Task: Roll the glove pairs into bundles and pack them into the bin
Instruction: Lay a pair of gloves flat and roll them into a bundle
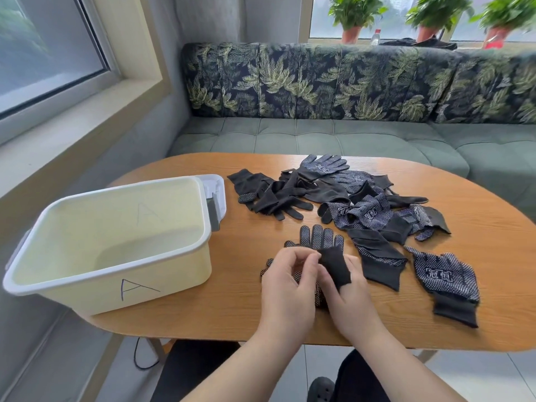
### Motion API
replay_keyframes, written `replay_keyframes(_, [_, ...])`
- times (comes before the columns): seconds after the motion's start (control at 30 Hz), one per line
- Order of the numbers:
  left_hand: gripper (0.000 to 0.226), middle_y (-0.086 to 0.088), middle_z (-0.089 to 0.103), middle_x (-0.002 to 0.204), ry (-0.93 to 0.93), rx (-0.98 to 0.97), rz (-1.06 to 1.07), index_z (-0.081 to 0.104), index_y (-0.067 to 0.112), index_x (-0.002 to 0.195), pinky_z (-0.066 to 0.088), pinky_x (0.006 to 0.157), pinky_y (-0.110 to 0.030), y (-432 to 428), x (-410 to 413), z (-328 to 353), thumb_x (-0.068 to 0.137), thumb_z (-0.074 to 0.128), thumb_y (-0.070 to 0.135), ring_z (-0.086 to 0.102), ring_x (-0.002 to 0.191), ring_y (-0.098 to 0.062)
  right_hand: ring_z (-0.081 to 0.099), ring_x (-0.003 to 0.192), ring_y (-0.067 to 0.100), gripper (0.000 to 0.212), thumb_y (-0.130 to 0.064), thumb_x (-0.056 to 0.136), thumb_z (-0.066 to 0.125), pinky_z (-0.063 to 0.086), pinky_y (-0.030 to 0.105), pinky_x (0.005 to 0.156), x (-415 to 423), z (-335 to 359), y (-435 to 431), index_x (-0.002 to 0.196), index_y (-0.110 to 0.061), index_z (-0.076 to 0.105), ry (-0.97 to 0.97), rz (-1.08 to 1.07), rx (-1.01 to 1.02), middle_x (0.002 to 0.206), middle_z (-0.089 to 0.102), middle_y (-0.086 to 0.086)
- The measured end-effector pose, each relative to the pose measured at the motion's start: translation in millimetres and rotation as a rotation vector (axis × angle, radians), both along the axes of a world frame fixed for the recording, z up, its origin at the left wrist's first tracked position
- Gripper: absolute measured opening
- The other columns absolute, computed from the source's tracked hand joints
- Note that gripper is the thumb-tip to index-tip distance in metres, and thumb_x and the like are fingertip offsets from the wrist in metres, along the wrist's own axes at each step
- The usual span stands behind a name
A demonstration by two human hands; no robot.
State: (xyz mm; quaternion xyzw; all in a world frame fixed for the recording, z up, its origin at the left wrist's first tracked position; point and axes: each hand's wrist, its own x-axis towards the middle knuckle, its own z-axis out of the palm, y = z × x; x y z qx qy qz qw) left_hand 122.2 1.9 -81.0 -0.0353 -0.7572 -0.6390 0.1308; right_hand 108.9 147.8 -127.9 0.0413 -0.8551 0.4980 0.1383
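Near the front edge of the oval wooden surface [232,300], the hands work a black dotted-palm fabric glove pair [320,237], its fingers pointing far and its plain cuff turned back toward the person. The left hand [287,282] has fingers and thumb curled, pinching the cuff edge. The right hand [352,300] has its fingers tucked under the cuff, so I cannot tell how tightly they close.

The cream plastic bin marked "A" [162,288] sits to the left and has no bundles in it. A heap of loose black and dotted gloves [368,210] lies far right.

The risk is a slack roll. If the cuff is not pulled fully over the bundle, the knit will likely spring open when dropped in the bin. The two gloves could also slide apart if the pinch catches only one layer.
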Motion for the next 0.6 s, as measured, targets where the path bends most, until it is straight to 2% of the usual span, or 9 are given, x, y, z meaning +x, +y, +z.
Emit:
replay_keyframes(0.07, [0.01, 0.017, 0.069, 0.11, 0.136, -0.205, 0.011, 0.071, 0.026, 0.109, 0.054, 0.095, -0.03, -7, -5, -9, 0.106, 0.066, 0.019, 0.066, 0.108, -0.007, 0.062, 0.099, 0.004, 0.017, -0.046, 0.108, 0.058, 0.047, 0.022, 0.086, 2, 6, -1, 0.102, -0.034, 0.069, -0.063, -0.084, -0.164, 0.101, 0.067, -0.001])
replay_keyframes(0.13, [0.021, 0.016, 0.061, 0.133, 0.177, -0.415, -0.069, 0.067, 0.025, 0.126, 0.047, 0.11, -0.031, -19, -11, -21, 0.106, 0.062, 0.023, 0.056, 0.129, -0.004, 0.061, 0.076, 0.005, 0.028, -0.038, 0.107, 0.057, 0.046, 0.022, 0.072, 2, 10, 2, 0.091, -0.019, 0.069, -0.11, -0.165, -0.28, 0.085, 0.068, 0.006])
replay_keyframes(0.17, [0.031, 0.015, 0.054, 0.147, 0.154, -0.517, -0.135, 0.062, 0.026, 0.138, 0.041, 0.119, -0.032, -26, -14, -27, 0.107, 0.06, 0.029, 0.047, 0.142, -0.004, 0.061, 0.072, 0.008, 0.033, -0.035, 0.108, 0.056, 0.047, 0.023, 0.07, 1, 11, 3, 0.087, -0.014, 0.07, -0.114, -0.198, -0.306, 0.08, 0.069, 0.009])
replay_keyframes(0.2, [0.041, 0.015, 0.045, 0.159, 0.134, -0.617, -0.206, 0.055, 0.028, 0.149, 0.034, 0.125, -0.033, -34, -16, -32, 0.108, 0.058, 0.035, 0.036, 0.151, -0.004, 0.064, 0.075, 0.011, 0.036, -0.032, 0.11, 0.055, 0.049, 0.026, 0.073, 0, 13, 5, 0.086, -0.011, 0.072, -0.113, -0.227, -0.33, 0.08, 0.072, 0.009])
replay_keyframes(0.27, [0.058, 0.015, 0.026, 0.173, 0.115, -0.813, -0.325, 0.037, 0.03, 0.163, 0.02, 0.132, -0.035, -47, -22, -38, 0.109, 0.052, 0.048, 0.016, 0.161, -0.004, 0.069, 0.086, 0.007, 0.031, -0.028, 0.111, 0.055, 0.051, 0.03, 0.082, -3, 14, 8, 0.09, -0.018, 0.076, -0.111, -0.286, -0.43, 0.086, 0.077, -0.003])
replay_keyframes(0.33, [0.067, 0.015, 0.017, 0.176, 0.093, -0.945, -0.413, 0.022, 0.032, 0.169, 0.009, 0.134, -0.036, -57, -26, -38, 0.11, 0.044, 0.055, 0.005, 0.162, -0.002, 0.067, 0.098, 0.0, 0.022, -0.028, 0.11, 0.058, 0.047, 0.03, 0.09, -6, 17, 11, 0.095, -0.028, 0.074, -0.121, -0.358, -0.577, 0.098, 0.075, -0.014])
replay_keyframes(0.37, [0.069, 0.015, 0.016, 0.177, 0.084, -0.98, -0.444, 0.018, 0.032, 0.17, 0.005, 0.133, -0.036, -62, -28, -38, 0.11, 0.042, 0.058, 0.003, 0.162, 0.0, 0.065, 0.104, 0.002, 0.017, -0.028, 0.109, 0.059, 0.045, 0.031, 0.095, -6, 16, 12, 0.098, -0.031, 0.072, -0.127, -0.383, -0.639, 0.106, 0.073, -0.013])
replay_keyframes(0.47, [0.072, 0.014, 0.022, 0.175, 0.116, -1.069, -0.454, 0.016, 0.032, 0.169, -0.001, 0.133, -0.038, -72, -30, -40, 0.108, 0.038, 0.063, 0.006, 0.162, -0.001, 0.063, 0.113, 0.007, 0.01, -0.028, 0.108, 0.061, 0.043, 0.034, 0.104, -8, 15, 13, 0.11, -0.031, 0.071, -0.128, -0.412, -0.708, 0.12, 0.07, -0.009])
replay_keyframes(0.6, [0.071, 0.014, 0.026, 0.171, 0.17, -1.157, -0.388, 0.028, 0.032, 0.166, 0.0, 0.134, -0.042, -89, -29, -50, 0.106, 0.034, 0.068, 0.013, 0.162, -0.008, 0.066, 0.11, 0.011, 0.011, -0.028, 0.107, 0.063, 0.046, 0.034, 0.1, -10, 15, 12, 0.102, -0.028, 0.073, -0.13, -0.439, -0.719, 0.112, 0.073, -0.008])
